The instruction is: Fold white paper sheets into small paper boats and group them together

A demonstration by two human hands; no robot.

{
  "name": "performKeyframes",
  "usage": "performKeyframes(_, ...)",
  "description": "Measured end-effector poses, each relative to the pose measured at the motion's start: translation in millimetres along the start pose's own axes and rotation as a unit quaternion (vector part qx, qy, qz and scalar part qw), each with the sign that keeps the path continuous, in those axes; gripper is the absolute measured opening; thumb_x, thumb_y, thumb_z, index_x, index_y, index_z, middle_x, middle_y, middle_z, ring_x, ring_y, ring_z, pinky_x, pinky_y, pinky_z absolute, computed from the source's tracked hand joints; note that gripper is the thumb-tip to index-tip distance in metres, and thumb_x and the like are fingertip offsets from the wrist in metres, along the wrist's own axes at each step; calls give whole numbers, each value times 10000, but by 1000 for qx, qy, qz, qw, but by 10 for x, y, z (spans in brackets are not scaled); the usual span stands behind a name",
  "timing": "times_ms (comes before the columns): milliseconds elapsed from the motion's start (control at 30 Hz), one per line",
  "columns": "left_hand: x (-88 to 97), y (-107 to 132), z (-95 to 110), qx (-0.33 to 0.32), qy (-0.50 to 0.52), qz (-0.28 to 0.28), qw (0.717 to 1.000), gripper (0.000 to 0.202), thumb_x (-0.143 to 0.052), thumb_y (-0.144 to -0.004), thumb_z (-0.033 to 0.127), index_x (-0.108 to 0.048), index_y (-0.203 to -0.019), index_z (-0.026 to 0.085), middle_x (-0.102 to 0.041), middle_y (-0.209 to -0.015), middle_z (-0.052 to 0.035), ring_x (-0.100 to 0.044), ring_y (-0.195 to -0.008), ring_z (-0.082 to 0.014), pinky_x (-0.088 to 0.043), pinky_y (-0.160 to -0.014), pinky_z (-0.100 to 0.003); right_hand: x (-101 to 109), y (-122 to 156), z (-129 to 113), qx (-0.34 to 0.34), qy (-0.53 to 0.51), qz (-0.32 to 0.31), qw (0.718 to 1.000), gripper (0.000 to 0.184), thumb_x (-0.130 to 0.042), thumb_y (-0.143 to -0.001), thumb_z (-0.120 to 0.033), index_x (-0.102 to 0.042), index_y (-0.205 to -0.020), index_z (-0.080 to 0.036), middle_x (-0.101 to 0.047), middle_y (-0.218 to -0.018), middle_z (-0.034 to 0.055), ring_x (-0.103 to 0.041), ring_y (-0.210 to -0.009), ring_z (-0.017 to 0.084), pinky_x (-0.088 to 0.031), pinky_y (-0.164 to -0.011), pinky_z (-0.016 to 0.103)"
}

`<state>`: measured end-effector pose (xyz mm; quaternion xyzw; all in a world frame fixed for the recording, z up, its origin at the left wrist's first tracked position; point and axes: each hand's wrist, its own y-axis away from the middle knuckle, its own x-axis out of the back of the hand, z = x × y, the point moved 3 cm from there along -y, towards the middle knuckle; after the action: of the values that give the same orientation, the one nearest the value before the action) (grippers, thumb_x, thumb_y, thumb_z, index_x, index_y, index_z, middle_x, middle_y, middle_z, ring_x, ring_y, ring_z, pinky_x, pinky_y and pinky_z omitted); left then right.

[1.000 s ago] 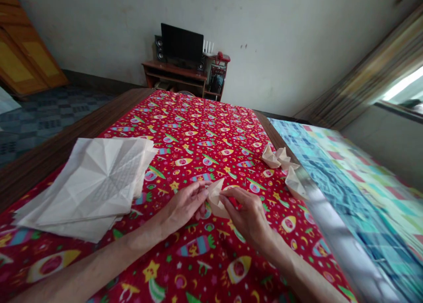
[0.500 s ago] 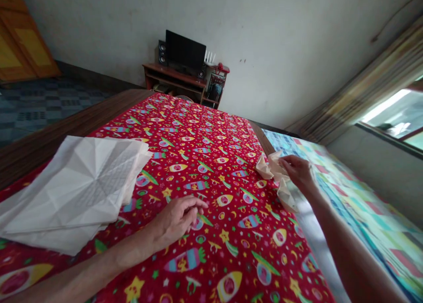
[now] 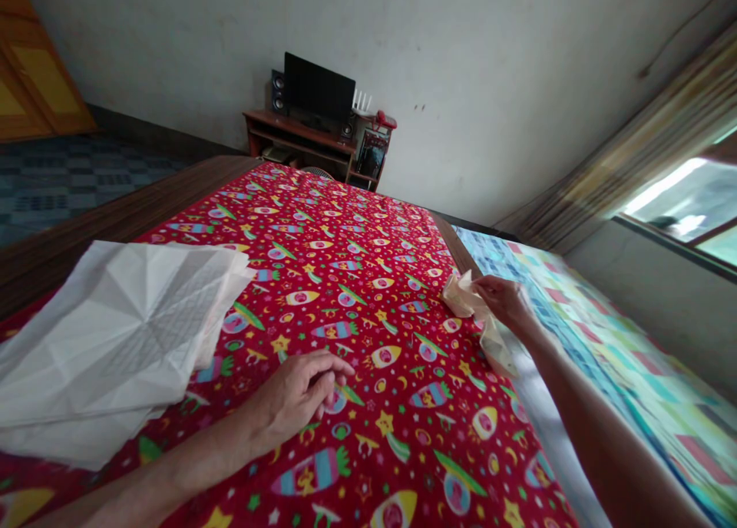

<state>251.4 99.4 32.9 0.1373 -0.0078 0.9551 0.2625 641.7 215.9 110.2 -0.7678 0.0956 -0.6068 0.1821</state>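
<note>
My right hand [image 3: 502, 298] pinches a cream folded paper piece [image 3: 475, 302] at the right edge of the red patterned cloth. It sits against other folded paper shapes: one [image 3: 457, 292] just left of it, another [image 3: 496, 348] nearer me. The fingers partly hide where the pieces meet. My left hand [image 3: 305, 386] rests on the cloth at the middle, fingers loosely bent and slightly apart, with nothing in them. Left of it lies a stack of creased white paper sheets [image 3: 130, 321], the top one marked with radiating fold lines.
The red cloth [image 3: 368, 328] covers a long wooden-edged table [image 3: 190, 186]. Along its right side lies a bed or surface with a checked cover [image 3: 604, 336]. A desk [image 3: 299, 136] with a monitor [image 3: 319, 92] stands at the far wall. A curtained window is at right.
My right hand has moved slightly left and down with the folded paper, closing up against the left piece. My left hand keeps its pose on the cloth. The view has shifted a little.
</note>
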Motion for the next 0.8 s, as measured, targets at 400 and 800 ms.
performKeyframes(400,15,9,69,-1,-6,-3,1000,334,-380,-844,309,-630,-961,120,-584,-750,-15,-538,-474,-64,-421,-458,-165,-53,-182,-90,14,15,-73,997,204,-512,-739,-238,-697,-749,-150,-687,-647,56,-611,-578,153,-396,-522,223)
performKeyframes(800,19,20,61,-9,-23,-9,1000,321,-378,-858,281,-635,-976,129,-609,-794,-30,-554,-503,-69,-425,-468,-163,-198,-166,-118,-8,74,-105,992,230,-498,-722,-248,-709,-725,-157,-661,-629,43,-562,-563,138,-344,-519,219)
